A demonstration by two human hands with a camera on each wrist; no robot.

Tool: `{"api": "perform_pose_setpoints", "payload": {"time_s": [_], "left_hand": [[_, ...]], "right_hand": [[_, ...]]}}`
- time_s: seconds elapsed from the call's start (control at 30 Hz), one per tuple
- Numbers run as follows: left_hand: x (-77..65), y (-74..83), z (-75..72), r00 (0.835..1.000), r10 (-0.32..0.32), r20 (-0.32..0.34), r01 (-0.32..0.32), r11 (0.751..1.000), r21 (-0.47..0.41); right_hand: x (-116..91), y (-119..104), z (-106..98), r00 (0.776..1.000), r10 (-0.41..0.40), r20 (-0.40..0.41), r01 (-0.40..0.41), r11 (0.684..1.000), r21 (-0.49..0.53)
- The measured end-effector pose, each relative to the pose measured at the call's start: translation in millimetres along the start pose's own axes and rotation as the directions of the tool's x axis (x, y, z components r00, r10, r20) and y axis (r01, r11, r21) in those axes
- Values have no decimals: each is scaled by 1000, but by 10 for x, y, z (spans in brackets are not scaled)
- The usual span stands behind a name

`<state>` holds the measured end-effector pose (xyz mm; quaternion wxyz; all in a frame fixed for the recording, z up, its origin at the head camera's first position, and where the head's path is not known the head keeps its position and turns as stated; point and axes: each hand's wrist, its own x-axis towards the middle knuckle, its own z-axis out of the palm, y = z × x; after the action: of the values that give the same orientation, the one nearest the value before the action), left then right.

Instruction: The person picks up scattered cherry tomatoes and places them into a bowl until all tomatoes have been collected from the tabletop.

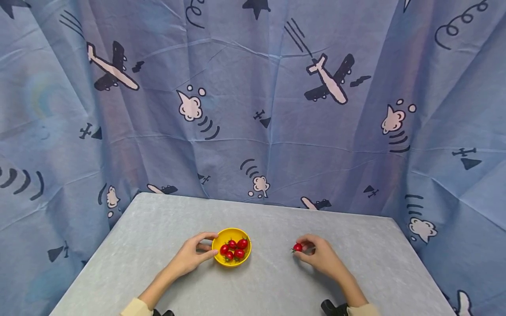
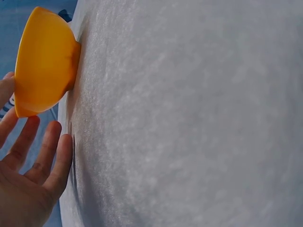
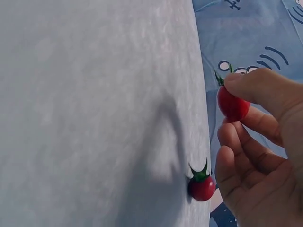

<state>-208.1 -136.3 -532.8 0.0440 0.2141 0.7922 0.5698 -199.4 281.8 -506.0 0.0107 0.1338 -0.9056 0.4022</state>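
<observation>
A yellow bowl [image 1: 216, 259] stands on the table with several red cherry tomatoes [image 1: 239, 253] inside. My left hand [image 1: 189, 254] holds the bowl at its left rim between thumb and index finger. In the left wrist view the other fingers [image 2: 43, 153] spread out below the bowl's side. To the right of the bowl, my right hand [image 1: 322, 256] pinches one cherry tomato [image 3: 232, 103] between thumb and fingertips, its green stem pointing away from the palm. Another cherry tomato [image 3: 202, 187] rests on the tabletop beside that hand in the right wrist view.
The grey-white table [image 1: 269, 289] ends at a blue curtain [image 1: 237, 153] printed with planes and clouds, which hangs behind it and along both sides. Dark straps [image 1: 335, 308] sit at the wrists, next to cream sleeves [image 1: 363, 310].
</observation>
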Motion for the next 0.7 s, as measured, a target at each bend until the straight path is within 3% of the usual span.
{"api": "perform_pose_setpoints", "payload": {"time_s": [0.27,0.7], "left_hand": [[0,-4,-3,1000,3,-6,-3,1000,-17],[1,4,1,1000,5,-8,-5,1000,20]], "right_hand": [[65,-31,40,997,-67,-34,68,997,33],[87,-55,99,996,-78,-35,81,994,79]]}}
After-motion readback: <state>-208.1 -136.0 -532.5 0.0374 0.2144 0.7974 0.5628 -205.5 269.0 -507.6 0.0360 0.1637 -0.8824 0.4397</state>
